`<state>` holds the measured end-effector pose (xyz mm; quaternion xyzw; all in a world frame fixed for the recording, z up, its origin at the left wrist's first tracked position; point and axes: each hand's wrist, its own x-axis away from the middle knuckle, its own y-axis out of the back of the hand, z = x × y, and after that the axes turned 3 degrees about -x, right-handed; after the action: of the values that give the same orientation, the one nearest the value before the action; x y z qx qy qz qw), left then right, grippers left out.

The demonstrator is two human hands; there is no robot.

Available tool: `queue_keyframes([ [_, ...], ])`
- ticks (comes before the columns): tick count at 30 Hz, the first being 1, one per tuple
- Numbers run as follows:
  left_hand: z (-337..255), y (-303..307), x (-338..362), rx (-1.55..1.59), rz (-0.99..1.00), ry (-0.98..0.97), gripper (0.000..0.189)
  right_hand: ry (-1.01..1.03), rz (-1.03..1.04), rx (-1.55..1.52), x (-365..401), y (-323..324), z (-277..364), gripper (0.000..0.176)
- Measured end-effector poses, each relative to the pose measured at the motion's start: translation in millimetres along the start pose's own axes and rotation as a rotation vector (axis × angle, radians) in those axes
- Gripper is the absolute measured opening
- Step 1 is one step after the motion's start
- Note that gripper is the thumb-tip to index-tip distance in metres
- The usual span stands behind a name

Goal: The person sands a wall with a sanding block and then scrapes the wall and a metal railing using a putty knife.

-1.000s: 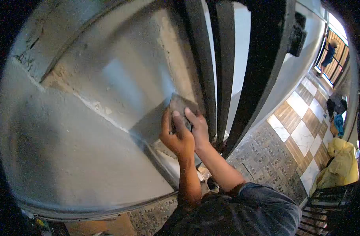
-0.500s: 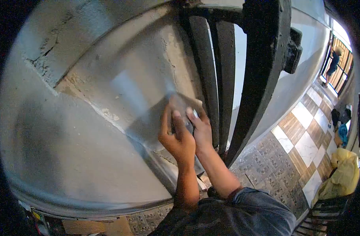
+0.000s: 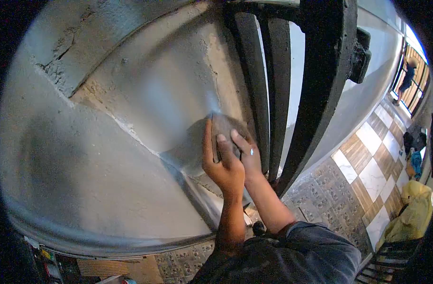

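Both hands hold a dark, flat, block-like object [image 3: 224, 125] against the grey plastered wall [image 3: 164, 94]. My left hand [image 3: 223, 165] grips its left side, with the thumb across its face. On its right side, my right hand [image 3: 248, 154] is closed, with something small and pale on one finger. The object's lower part is hidden by my hands. A rough, cracked strip of plaster [image 3: 221, 71] runs above them, beside the black metal bars [image 3: 278, 85].
A thick black metal post [image 3: 323, 85] rises close to the right of my hands. Patterned floor tiles [image 3: 368, 175] lie at the right, with a yellow sack [image 3: 413, 208]. Another person [image 3: 407, 78] stands by a far railing. A black rack [image 3: 392, 260] is at lower right.
The view has shifted slightly, so the wall and bars appear farther right. Both hands still hold the block against the wall, and they are less blurred.
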<state>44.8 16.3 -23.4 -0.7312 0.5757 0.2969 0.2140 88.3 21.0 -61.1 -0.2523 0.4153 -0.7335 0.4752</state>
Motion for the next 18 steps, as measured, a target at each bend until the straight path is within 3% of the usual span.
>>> queue_keyframes([
  [4, 36.1, 9.5, 34.4, -0.014, 0.012, 0.104, 0.036, -0.07, 0.068, -0.02, 10.6, 39.6, -27.3, 0.044],
  [8, 30.1, 7.0, 18.8, 0.002, -0.008, 0.015, 0.034, 0.043, 0.033, 0.042, -3.4, 26.1, -23.8, 0.044],
  [15, 28.4, 11.4, 23.5, -0.034, 0.067, 0.07, 0.033, -0.063, 0.081, -0.081, 6.5, 31.7, -23.6, 0.046],
  [18, 23.9, 6.3, 10.1, -0.026, 0.092, 0.038, 0.032, 0.074, 0.004, -0.023, -2.8, 17.2, -17.2, 0.043],
])
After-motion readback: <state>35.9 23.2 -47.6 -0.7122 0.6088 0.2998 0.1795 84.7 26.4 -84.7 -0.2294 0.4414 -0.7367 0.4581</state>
